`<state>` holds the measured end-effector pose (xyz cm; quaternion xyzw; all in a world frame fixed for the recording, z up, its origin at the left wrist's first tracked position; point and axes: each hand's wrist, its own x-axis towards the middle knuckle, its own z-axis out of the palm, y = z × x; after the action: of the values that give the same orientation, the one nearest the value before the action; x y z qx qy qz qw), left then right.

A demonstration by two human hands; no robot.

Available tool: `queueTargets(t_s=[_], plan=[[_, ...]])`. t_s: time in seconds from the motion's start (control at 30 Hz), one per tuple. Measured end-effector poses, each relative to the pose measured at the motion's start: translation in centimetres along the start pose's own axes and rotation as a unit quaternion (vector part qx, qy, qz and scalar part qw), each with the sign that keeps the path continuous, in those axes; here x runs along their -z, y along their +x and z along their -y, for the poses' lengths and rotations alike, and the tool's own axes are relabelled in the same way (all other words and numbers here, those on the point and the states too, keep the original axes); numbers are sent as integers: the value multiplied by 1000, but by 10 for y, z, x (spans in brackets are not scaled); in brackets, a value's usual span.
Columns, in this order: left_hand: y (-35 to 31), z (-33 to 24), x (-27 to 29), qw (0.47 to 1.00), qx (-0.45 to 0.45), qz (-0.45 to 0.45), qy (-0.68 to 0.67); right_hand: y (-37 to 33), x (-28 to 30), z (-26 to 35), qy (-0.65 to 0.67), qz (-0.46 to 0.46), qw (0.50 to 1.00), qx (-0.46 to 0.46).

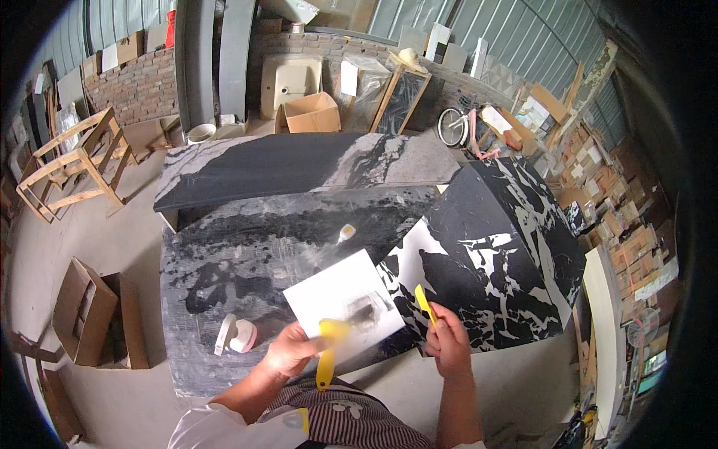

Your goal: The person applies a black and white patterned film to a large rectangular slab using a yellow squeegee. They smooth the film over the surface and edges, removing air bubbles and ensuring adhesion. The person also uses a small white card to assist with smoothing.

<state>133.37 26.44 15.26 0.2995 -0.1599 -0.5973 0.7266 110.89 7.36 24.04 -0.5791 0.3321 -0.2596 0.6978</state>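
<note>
My left hand point(293, 352) is closed on a yellow scraper-like tool point(324, 368), its wide upper end blurred over the near edge of a white square sheet point(329, 288). A dark grey smear point(365, 311) marks that sheet. Right of the sheet, my right hand point(449, 340) grips a second yellow tool, flat and narrow point(422, 299), pointing up and away; I cannot tell its exact kind. The sheet lies on a dark, stained worktable point(224, 262) and reaches toward a black panel with white veins point(479, 277). A small white bottle with an orange mark point(346, 233) lies beyond the sheet.
A white lid and pinkish tub point(241, 335) sit at the table's near left. Across the back runs a grey-and-black stone-patterned panel point(292, 161). Open cardboard boxes point(93, 314) and a wooden frame point(78, 161) stand on the left floor. A bicycle point(456, 127) stands behind.
</note>
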Motion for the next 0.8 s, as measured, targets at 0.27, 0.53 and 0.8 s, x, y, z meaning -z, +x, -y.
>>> queueTargets(t_s=[0.27, 0.53, 0.8], plan=[[4, -12, -21, 998, -52, -11, 19, -6, -48, 64, -439, 96, 860, 241], [2, -12, -23, 997, -59, -20, 51, -4, -75, 83, -565, 146, 777, 235], [1, -11, -20, 993, -88, -12, 78, 0, -85, 83, -588, 156, 764, 217]])
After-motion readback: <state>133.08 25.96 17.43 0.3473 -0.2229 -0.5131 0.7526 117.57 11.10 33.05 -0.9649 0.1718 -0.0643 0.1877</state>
